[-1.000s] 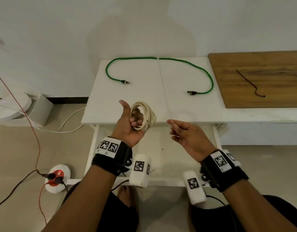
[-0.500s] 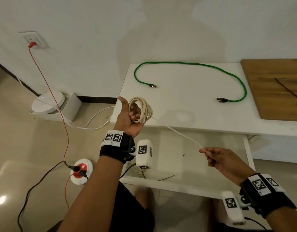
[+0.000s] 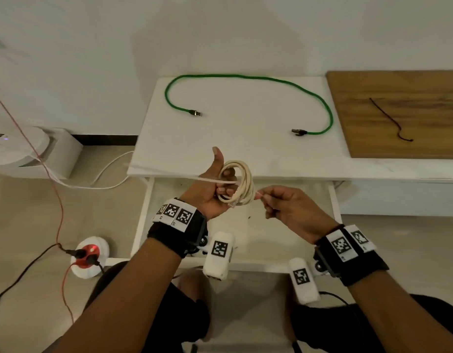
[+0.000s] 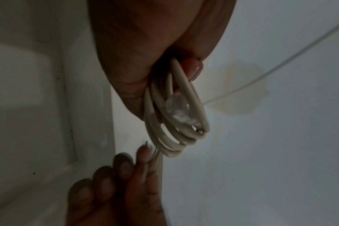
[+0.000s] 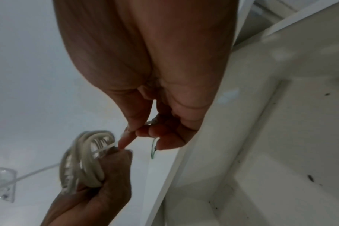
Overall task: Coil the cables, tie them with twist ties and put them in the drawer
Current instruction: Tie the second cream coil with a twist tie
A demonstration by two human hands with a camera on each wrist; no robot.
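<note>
Head view: from above, facing forward and down over white desk (image 3: 246,149), open drawer (image 3: 271,225), both forearms. Wrist views: very close, along each palm. Shared by all three: cream cable coil (image 3: 242,184) (image 4: 176,126) (image 5: 83,162) between hands.

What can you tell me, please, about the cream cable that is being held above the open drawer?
The cream cable is a smooth, round, plastic-looking cord wound into a small coil of several loops. The left hand grips it upright in the air above the open drawer, thumb raised. A clear plug lies among the loops. A thin white twist tie runs across the coil, its free length trailing left; the right hand pinches its other end right beside the coil.
</note>
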